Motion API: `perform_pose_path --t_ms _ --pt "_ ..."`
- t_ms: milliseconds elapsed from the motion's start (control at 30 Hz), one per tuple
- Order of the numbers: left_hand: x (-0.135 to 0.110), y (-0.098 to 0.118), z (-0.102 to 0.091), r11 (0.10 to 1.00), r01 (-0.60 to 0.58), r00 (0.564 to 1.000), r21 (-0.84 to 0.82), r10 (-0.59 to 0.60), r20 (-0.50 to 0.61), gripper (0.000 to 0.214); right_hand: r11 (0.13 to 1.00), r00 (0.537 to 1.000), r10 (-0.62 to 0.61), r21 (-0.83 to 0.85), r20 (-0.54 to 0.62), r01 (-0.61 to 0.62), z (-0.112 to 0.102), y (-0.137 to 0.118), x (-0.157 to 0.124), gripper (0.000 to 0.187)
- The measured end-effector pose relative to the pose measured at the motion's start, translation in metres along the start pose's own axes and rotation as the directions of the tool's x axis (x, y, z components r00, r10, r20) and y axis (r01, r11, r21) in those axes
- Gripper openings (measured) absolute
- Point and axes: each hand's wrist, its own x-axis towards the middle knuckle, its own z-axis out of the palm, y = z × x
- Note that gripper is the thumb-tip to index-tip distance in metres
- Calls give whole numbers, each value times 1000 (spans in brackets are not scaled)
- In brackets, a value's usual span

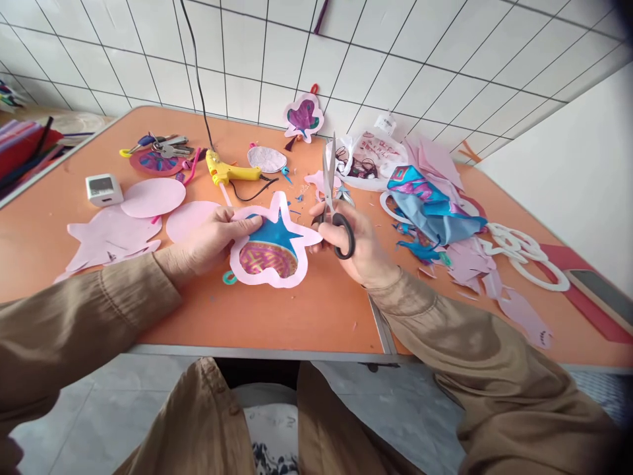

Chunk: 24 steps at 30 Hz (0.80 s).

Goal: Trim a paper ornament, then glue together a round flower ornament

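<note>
My left hand point(210, 239) pinches the left edge of a pink flower-shaped cut-out point(271, 245) with blue and patterned fabric glued in its middle, held just above the orange table point(297, 316). My right hand point(356, 243) grips black-handled scissors point(332, 201), fingers through the loops, blades closed and pointing up and away. The scissors sit just right of the cut-out's right lobe, close to it.
A yellow glue gun point(228, 173) with black cord lies behind the cut-out. Pink paper shapes point(129, 224), keys point(163, 146) and a white cube point(103, 189) lie left. Blue fabric point(430, 204), paper scraps and white rings point(524, 254) crowd the right. Another finished cut-out point(303, 117) leans on the tiled wall.
</note>
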Motion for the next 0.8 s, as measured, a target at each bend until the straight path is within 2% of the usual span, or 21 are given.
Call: perform_pose_path --t_ms 100,133,167,200,233,300,367,500,600,800 --pt "1 6 0 1000 -22 996 -9 21 -88 21 994 981 -87 -45 171 96 -24 -10 2 44" --pt "1 8 -1 1000 -25 993 0 24 -116 20 991 962 -96 -63 257 116 -34 -14 3 47" --pt "1 10 -1 1000 -23 990 13 25 -135 19 990 928 -39 -110 371 86 -44 -18 4 50" --pt "2 12 -2 999 -23 989 26 27 -144 19 981 850 72 -191 523 34 -54 -22 4 53" --pt "2 12 -3 999 -26 989 34 31 -145 19 958 771 197 -288 605 -18 -63 -25 5 55" --pt "3 12 -5 999 -29 991 39 34 -127 20 923 656 317 -381 685 -48 -76 -30 5 57" --pt "4 11 -8 999 -24 994 45 28 -106 22 925 613 321 -379 722 -37 -84 -32 4 57" --pt "4 10 -8 998 -8 993 66 16 -116 25 923 625 297 -385 722 5 -84 -31 2 55" --pt "2 11 -5 996 -18 991 88 30 -132 27 911 641 310 -412 702 11 -74 -27 1 53" --pt "1 10 0 990 10 997 143 1 -79 26 927 674 311 -369 670 -61 -50 -15 0 54"
